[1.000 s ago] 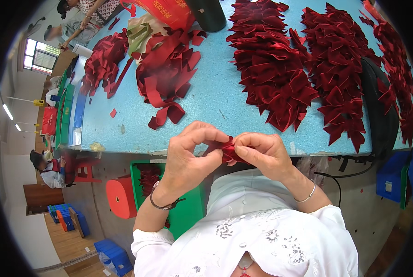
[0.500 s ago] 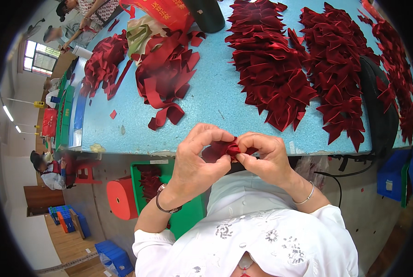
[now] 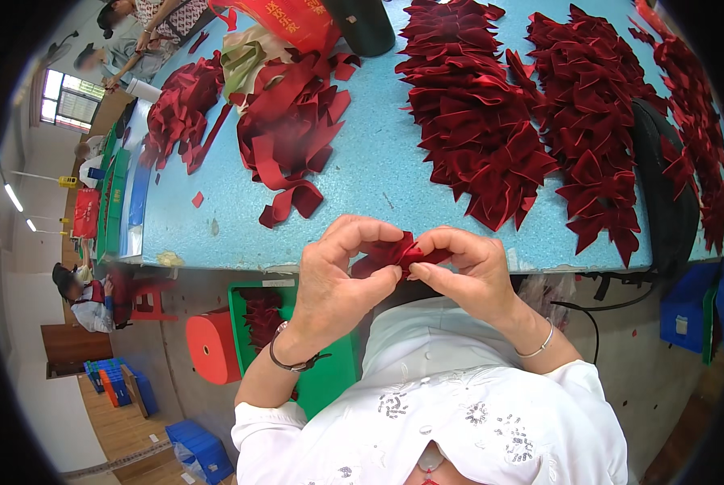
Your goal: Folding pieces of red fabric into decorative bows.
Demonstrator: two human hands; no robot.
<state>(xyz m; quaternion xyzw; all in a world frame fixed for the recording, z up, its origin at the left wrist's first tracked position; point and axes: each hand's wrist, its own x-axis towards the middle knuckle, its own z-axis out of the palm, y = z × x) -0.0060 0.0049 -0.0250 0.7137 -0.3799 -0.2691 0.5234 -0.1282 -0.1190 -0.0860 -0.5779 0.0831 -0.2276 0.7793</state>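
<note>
A dark red velvet ribbon bow [image 3: 400, 252] is pinched between my two hands, just off the table's near edge. My left hand [image 3: 347, 271] grips its left loop between thumb and forefinger. On the other side, my right hand [image 3: 467, 271] pinches it by the middle, thumb and forefinger together. Part of the bow is covered by my fingers. Beyond my hands, long overlapping rows of finished-looking red bows [image 3: 483, 153] lie on the blue table [image 3: 362, 178]. Loose strips of red ribbon [image 3: 289, 137] are heaped to the left of them.
A second ribbon heap [image 3: 184, 113], a red bag [image 3: 297, 24] and a dark cylinder [image 3: 363, 28] stand farther back. A black bag [image 3: 661, 186] lies at the right. Below the table are a green crate [image 3: 329, 372] and a red stool [image 3: 213, 347]. Other people work at far left.
My fingers have shifted slightly on the bow; its folds at the middle are turned differently, and my right thumb has moved a little left. The piles have stayed put.
</note>
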